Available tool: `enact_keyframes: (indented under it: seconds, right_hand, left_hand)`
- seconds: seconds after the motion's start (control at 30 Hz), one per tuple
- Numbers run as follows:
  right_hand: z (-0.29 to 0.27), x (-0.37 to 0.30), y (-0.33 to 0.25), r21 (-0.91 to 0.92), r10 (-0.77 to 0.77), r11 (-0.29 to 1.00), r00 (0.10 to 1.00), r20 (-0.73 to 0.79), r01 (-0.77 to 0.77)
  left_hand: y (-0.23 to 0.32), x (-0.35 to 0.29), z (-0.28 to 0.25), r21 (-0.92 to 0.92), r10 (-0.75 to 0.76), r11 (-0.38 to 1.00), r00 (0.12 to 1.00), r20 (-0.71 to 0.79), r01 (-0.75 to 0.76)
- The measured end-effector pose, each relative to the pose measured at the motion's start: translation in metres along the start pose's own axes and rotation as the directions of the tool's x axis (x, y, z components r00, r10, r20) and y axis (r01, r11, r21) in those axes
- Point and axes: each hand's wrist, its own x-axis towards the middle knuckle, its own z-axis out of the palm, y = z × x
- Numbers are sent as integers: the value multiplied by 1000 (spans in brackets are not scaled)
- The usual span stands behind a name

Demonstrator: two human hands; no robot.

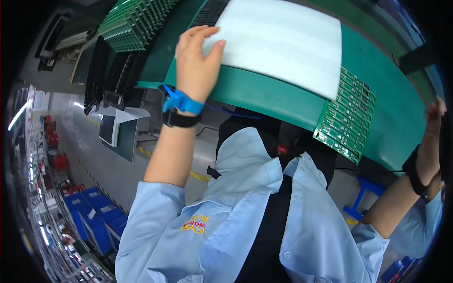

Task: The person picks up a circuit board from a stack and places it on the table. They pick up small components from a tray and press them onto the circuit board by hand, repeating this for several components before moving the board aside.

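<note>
My left hand [198, 54] lies at the left edge of a white foam sheet [283, 40] on the green bench mat. Its fingers are slightly curved and the thumb stands apart, with nothing visible gripped between them. A blue wrist strap [184, 101] with a thin cord sits above a black band on that wrist. Off to the far right, my right hand [434, 118] is raised at the picture's rim, dim and partly cut off, so its fingers are hard to read. A green circuit board panel [347, 115] lies right of the foam, overhanging the bench's near edge.
Green boards [134, 23] stand upright in a black rack [118, 70] at the upper left. The green mat [271, 94] borders the foam. Blue bins [96, 212] stand on the floor at left. Another person's blue sleeve [417, 231] shows at right.
</note>
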Motion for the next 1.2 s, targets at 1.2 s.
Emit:
enact_keyframes:
  seconds: [1.2]
  right_hand:
    - [117,-75,-20,-143,245,969,875,417,-203]
  left_hand:
    - [-19,31,-7,252,103,959,989,102,-126]
